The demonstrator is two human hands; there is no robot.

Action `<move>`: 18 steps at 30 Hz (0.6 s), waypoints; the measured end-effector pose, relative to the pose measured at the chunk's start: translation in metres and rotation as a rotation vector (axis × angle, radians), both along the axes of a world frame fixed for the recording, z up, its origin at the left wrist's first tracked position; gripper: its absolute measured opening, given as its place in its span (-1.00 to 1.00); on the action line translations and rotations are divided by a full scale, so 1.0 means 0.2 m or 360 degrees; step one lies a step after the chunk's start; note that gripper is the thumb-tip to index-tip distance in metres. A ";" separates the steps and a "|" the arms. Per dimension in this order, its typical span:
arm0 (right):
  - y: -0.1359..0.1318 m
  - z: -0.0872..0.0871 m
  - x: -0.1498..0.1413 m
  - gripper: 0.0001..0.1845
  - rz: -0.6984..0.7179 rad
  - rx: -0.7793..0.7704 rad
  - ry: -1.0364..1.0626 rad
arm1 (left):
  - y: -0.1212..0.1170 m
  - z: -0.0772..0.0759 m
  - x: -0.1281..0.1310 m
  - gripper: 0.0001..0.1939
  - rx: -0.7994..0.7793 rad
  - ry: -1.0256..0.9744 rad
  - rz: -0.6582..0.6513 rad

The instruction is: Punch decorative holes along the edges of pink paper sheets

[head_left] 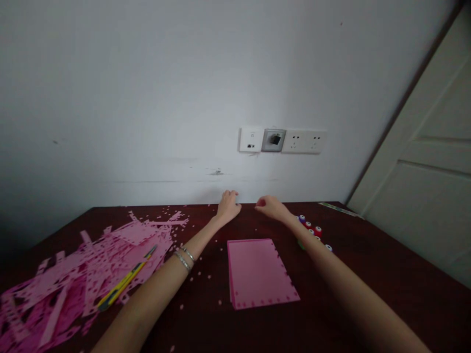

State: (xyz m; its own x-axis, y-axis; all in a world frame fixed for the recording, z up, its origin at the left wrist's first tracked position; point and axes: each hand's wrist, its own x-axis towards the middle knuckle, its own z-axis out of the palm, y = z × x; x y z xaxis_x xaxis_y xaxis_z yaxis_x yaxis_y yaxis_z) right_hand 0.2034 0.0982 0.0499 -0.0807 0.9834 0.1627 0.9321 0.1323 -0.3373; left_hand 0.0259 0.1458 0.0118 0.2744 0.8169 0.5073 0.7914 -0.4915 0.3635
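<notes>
My left hand is at the back edge of the dark table, close to the wall, with its thumb and fingers apart and nothing visible in them. Across a small gap, my right hand has its fingertips drawn together in a pinch. Whatever may be between them is too small to make out. Nearer to me, between my forearms, lies a stack of pink paper sheets with punched holes or marks along the right and front edges. Small pink paper bits are scattered beside my left forearm.
A heap of pink paper strips covers the table's left side, with a yellow utility knife lying on it. Several colourful round pieces sit partly behind my right forearm. A ruler-like strip lies at the back right. Wall sockets are above.
</notes>
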 end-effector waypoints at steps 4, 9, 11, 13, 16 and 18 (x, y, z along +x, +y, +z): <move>-0.23 0.12 0.32 -0.80 0.0014 -0.0240 -0.0108 | -0.05 -0.02 0.26 -0.77 -0.0190 -0.0033 -0.0451; -0.49 0.10 0.50 -0.78 -0.0158 -0.0427 -0.0184 | -0.11 -0.13 0.58 -0.67 -0.0355 -0.0002 -0.0721; -0.55 0.05 0.51 -0.74 -0.0205 -0.0405 -0.0248 | -0.13 -0.16 0.65 -0.69 -0.0382 0.0030 -0.0744; -0.59 0.00 0.50 -0.69 -0.0250 -0.0364 -0.0332 | -0.15 -0.17 0.69 -0.71 -0.0396 0.0030 -0.0748; -0.62 -0.06 0.47 -0.65 -0.0278 -0.0276 -0.0454 | -0.17 -0.18 0.72 -0.73 -0.0405 0.0037 -0.0701; -0.63 -0.09 0.44 -0.66 -0.0303 -0.0193 -0.0537 | -0.18 -0.17 0.74 -0.76 -0.0422 0.0069 -0.0648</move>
State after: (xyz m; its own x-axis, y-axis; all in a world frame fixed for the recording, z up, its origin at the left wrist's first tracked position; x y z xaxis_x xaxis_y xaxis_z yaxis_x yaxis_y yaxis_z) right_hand 0.2917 -0.0272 0.0316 0.0758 0.9963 0.0402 0.9971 -0.0754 -0.0109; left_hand 0.1745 0.1092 -0.0226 0.6149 0.7383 0.2773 0.5711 -0.6593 0.4890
